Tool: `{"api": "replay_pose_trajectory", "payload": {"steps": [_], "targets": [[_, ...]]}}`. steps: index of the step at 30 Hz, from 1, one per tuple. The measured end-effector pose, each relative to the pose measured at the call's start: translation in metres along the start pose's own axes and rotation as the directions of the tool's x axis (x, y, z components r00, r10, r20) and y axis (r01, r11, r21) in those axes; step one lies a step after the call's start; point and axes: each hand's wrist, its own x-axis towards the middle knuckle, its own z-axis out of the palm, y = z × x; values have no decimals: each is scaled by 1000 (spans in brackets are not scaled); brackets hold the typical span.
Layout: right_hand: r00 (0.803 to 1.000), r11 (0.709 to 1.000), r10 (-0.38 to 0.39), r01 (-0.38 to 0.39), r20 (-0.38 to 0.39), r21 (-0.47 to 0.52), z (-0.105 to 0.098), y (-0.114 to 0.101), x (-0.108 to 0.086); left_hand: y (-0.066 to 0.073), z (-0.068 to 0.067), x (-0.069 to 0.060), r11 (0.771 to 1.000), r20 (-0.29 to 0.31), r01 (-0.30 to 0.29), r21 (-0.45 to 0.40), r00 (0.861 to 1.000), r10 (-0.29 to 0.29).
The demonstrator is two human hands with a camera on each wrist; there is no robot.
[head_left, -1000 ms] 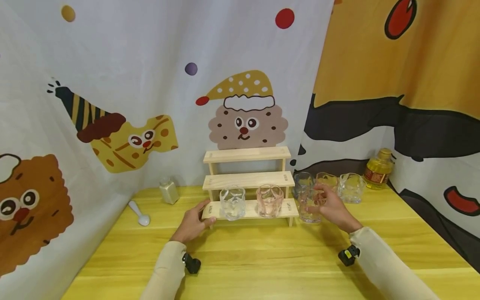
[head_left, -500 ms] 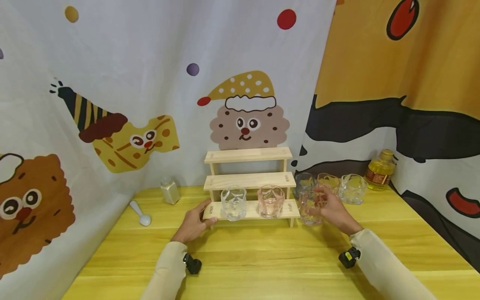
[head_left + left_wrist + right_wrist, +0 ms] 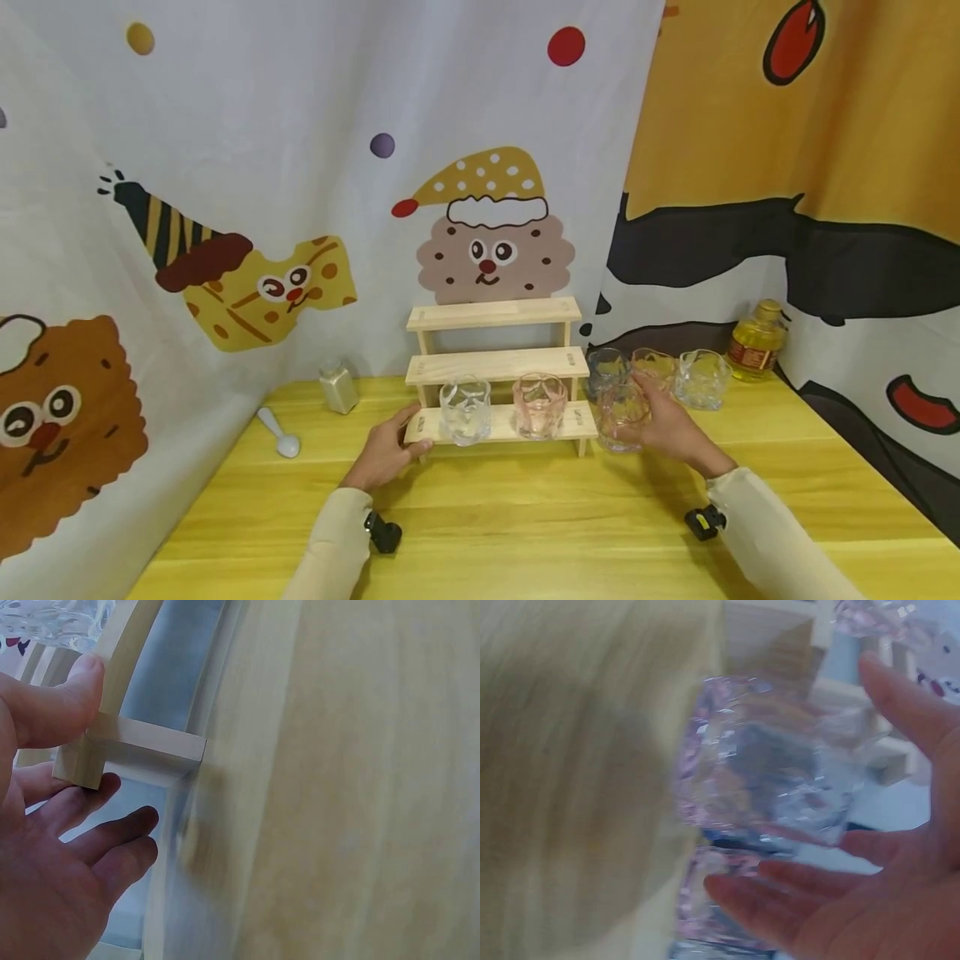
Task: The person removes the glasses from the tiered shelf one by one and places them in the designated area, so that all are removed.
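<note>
Pink-tinted glass (image 3: 621, 411) is just right of the wooden rack (image 3: 491, 364), so, with my left fingers (image 3: 79, 804) clamped on the rack's lowest step (image 3: 502, 423), I should close my spread right fingers (image 3: 757, 904) evenly around it.

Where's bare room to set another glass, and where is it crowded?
On the wooden rack, the top step and middle step are bare; so is the table in front, between both sleeves. Crowded: bottom step, holding two glasses; right of the rack, with the right hand, four glasses and oil bottle.
</note>
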Motion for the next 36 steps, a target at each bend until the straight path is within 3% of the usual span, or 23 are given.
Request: {"api": "replay_pose_trajectory", "payload": {"steps": [4,7,12,16,20,26,30,36], "targets": [[995,990,-43,29,-95,-135,-4,-16,-9,0,1,-1,1000,6,6,-6,1000,-6],[978,982,-92,59,-186,-177,-3,-29,-14,1,1,-1,1000,3,5,-4,1000,-5],[941,975,-198,161,-276,-151,5,-45,-17,1,3,-3,1000,6,-10,18,1000,10],[952,974,-224,226,-210,-11,15,-55,-16,0,3,-5,999,11,3,35,1000,-3],[971,973,-209,219,-118,78,26,-63,-12,1,2,-5,1000,3,2,29,1000,-2],[981,968,-189,195,-50,159,43,-69,-3,0,3,-2,1000,16,1,22,1000,-1],[983,957,-181,186,-44,225,53,-72,3,0,3,-3,1000,18,7,22,1000,-7],[987,956,-145,157,-66,249,60,-80,13,2,1,-2,999,2,18,28,1000,-18]]}}
